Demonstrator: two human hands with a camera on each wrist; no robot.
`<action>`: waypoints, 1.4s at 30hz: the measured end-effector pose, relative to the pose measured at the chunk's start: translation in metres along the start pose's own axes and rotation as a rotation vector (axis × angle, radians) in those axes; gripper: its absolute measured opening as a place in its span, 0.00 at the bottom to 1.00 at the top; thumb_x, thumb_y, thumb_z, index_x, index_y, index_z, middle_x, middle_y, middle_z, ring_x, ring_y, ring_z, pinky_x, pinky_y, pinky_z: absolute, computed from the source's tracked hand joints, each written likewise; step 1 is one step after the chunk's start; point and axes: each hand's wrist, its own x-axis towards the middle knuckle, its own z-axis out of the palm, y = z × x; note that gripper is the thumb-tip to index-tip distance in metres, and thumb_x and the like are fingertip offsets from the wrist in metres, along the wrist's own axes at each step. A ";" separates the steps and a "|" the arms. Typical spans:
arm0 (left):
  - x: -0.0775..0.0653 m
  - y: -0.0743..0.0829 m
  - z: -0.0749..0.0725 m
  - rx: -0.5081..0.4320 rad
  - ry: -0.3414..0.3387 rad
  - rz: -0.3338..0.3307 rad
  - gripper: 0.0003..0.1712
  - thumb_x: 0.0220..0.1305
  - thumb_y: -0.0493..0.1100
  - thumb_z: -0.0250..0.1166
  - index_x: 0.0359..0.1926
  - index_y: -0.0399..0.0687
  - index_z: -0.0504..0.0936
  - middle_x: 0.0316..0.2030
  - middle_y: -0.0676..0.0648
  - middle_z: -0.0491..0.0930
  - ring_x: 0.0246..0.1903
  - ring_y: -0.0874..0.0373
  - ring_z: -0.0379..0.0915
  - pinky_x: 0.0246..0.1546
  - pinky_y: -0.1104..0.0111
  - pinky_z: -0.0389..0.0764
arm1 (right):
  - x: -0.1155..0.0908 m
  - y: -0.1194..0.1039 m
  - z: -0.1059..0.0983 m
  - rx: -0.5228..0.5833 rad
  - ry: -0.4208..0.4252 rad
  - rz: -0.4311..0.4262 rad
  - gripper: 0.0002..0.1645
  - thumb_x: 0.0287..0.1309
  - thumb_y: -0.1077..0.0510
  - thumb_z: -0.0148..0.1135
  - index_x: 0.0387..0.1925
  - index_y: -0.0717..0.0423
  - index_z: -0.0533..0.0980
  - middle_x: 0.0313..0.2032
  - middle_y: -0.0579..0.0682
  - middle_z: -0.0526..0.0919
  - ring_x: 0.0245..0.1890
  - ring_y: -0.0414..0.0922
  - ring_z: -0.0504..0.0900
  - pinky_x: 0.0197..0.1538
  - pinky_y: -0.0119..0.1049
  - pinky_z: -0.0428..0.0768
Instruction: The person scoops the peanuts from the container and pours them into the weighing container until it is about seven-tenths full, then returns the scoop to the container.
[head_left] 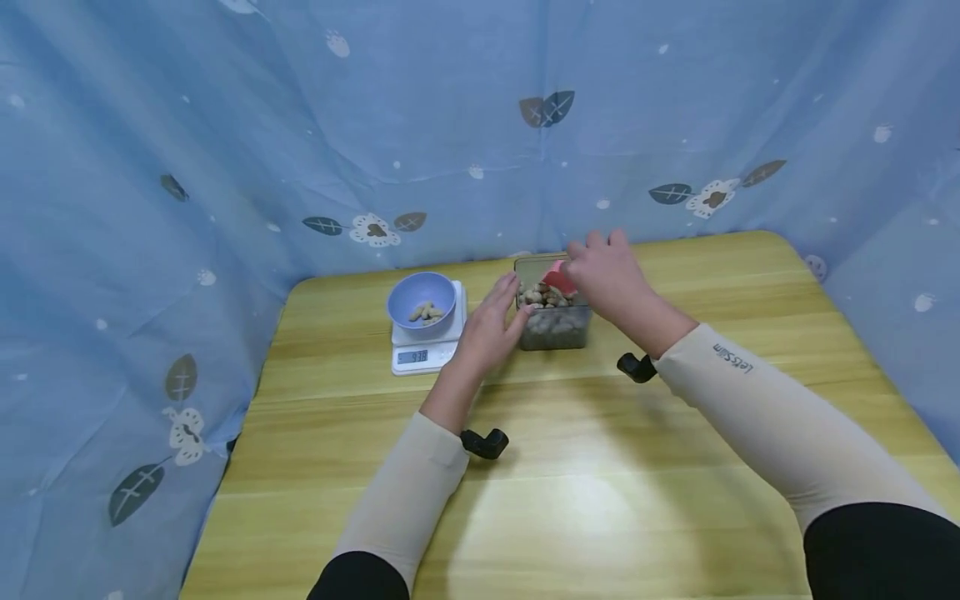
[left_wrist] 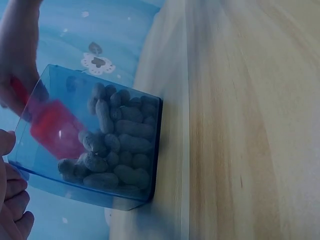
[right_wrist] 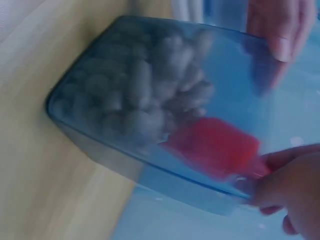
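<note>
In the head view a clear, dark-tinted plastic box (head_left: pixel 553 329) of unshelled peanuts (left_wrist: pixel 127 145) stands at the back of the table. My right hand (head_left: pixel 609 279) grips the handle of a small red scoop (right_wrist: pixel 212 147), whose blade dips into the box against the peanuts. My left hand (head_left: pixel 489 327) rests at the box's left side, its fingers fairly straight and its thumb by the near corner of the rim. To its left, a light purple bowl (head_left: pixel 422 283) with several peanuts (head_left: pixel 427 313) sits on a white kitchen scale (head_left: pixel 429 360).
The scale's lit display (head_left: pixel 412 357) seems to read 938; a decimal point cannot be made out. Black wrist mounts (head_left: pixel 486 444) stick out from both sleeves. A blue patterned curtain (head_left: pixel 480 125) hangs right behind the wooden table (head_left: pixel 570 500).
</note>
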 end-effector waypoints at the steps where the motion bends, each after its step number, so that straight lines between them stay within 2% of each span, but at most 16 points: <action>1: 0.000 0.001 0.001 -0.001 -0.001 -0.001 0.36 0.76 0.58 0.48 0.77 0.52 0.54 0.78 0.56 0.46 0.77 0.58 0.43 0.76 0.60 0.54 | 0.001 -0.001 0.004 0.007 -0.001 -0.015 0.10 0.56 0.68 0.69 0.33 0.49 0.86 0.33 0.50 0.79 0.30 0.51 0.70 0.32 0.43 0.65; 6: 0.001 0.004 0.004 0.003 -0.008 0.005 0.36 0.75 0.61 0.47 0.77 0.53 0.54 0.78 0.57 0.46 0.76 0.60 0.42 0.75 0.61 0.54 | 0.006 0.001 0.018 0.088 -0.017 -0.112 0.08 0.53 0.67 0.70 0.34 0.53 0.86 0.33 0.51 0.80 0.30 0.52 0.76 0.30 0.43 0.72; 11: 0.001 0.004 0.005 0.014 -0.001 0.004 0.37 0.75 0.61 0.48 0.77 0.52 0.55 0.78 0.56 0.47 0.76 0.60 0.43 0.75 0.62 0.54 | 0.009 0.011 0.008 0.270 -0.073 -0.158 0.07 0.52 0.70 0.70 0.32 0.58 0.85 0.30 0.52 0.82 0.28 0.50 0.79 0.30 0.43 0.78; 14: 0.001 0.004 0.006 0.017 0.002 0.005 0.37 0.75 0.61 0.48 0.77 0.52 0.55 0.78 0.56 0.47 0.76 0.59 0.43 0.75 0.62 0.54 | 0.009 0.013 0.004 0.414 -0.122 -0.102 0.04 0.55 0.68 0.68 0.31 0.58 0.85 0.28 0.51 0.83 0.28 0.49 0.80 0.33 0.43 0.81; 19: 0.000 0.002 0.004 0.017 0.011 0.009 0.37 0.75 0.61 0.47 0.76 0.50 0.56 0.78 0.55 0.47 0.76 0.58 0.44 0.75 0.61 0.54 | 0.010 0.010 0.007 0.492 -0.250 0.013 0.07 0.63 0.61 0.64 0.30 0.56 0.84 0.28 0.51 0.84 0.29 0.47 0.79 0.35 0.43 0.79; 27: 0.001 -0.001 0.002 0.027 0.014 -0.003 0.37 0.75 0.61 0.47 0.77 0.50 0.55 0.78 0.55 0.46 0.77 0.59 0.42 0.76 0.62 0.53 | 0.012 0.016 0.003 0.643 -0.386 0.048 0.07 0.64 0.59 0.64 0.31 0.54 0.84 0.27 0.48 0.82 0.27 0.45 0.74 0.35 0.41 0.73; 30: 0.000 -0.001 0.002 0.027 0.005 -0.007 0.37 0.75 0.62 0.46 0.77 0.51 0.54 0.78 0.56 0.45 0.77 0.59 0.41 0.76 0.62 0.52 | 0.011 0.016 0.004 0.658 -0.395 0.074 0.07 0.64 0.56 0.64 0.33 0.54 0.85 0.26 0.48 0.82 0.26 0.45 0.72 0.34 0.40 0.71; 35: 0.000 -0.001 0.003 0.023 0.006 -0.012 0.37 0.75 0.60 0.48 0.77 0.52 0.54 0.78 0.57 0.45 0.77 0.58 0.42 0.76 0.61 0.52 | 0.011 0.018 0.007 0.661 -0.387 0.070 0.08 0.65 0.54 0.63 0.34 0.53 0.84 0.27 0.49 0.82 0.26 0.45 0.73 0.35 0.41 0.71; 39: 0.000 0.000 0.003 0.015 0.012 -0.011 0.37 0.75 0.60 0.48 0.77 0.51 0.54 0.78 0.56 0.45 0.77 0.57 0.43 0.76 0.60 0.52 | 0.008 0.025 0.010 0.701 -0.380 0.065 0.06 0.63 0.54 0.65 0.35 0.52 0.84 0.28 0.49 0.82 0.28 0.46 0.72 0.36 0.41 0.71; 42: 0.000 0.000 0.003 0.019 0.008 -0.015 0.37 0.75 0.61 0.47 0.77 0.52 0.54 0.78 0.56 0.45 0.77 0.58 0.42 0.76 0.60 0.52 | 0.005 0.030 0.013 0.742 -0.375 0.070 0.09 0.64 0.54 0.64 0.40 0.54 0.85 0.31 0.50 0.84 0.30 0.46 0.73 0.37 0.42 0.72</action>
